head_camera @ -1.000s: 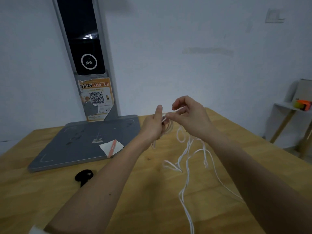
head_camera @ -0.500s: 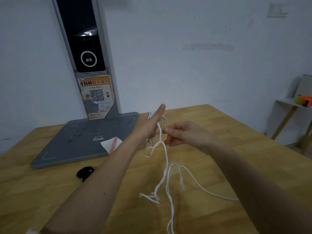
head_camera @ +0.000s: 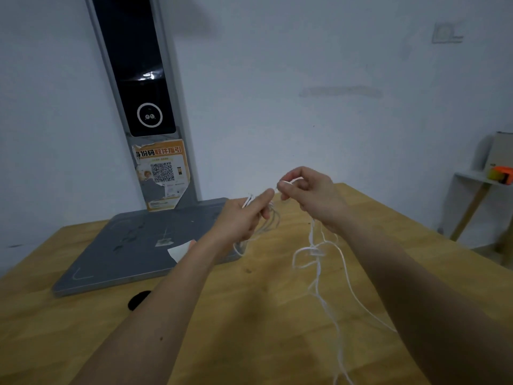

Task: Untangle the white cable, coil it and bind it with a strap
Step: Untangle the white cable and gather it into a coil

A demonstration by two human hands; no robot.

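- Two hands are up over the wooden table (head_camera: 249,329) as I watch from the head camera.
- My left hand (head_camera: 241,218) grips several loops of the white cable (head_camera: 316,262), fingers curled round them, index finger stretched toward the other hand.
- My right hand (head_camera: 313,195) pinches one strand of that cable between thumb and fingertips, just beside the left index tip.
- From both hands the cable hangs in a loose tangle down to the tabletop, trailing toward the near edge.
- I see a black strap (head_camera: 138,300) lying on the table near the grey base plate (head_camera: 125,259), partly hidden by my left forearm.
- On that plate stands a grey column (head_camera: 150,93) bearing an orange QR sticker (head_camera: 162,173).
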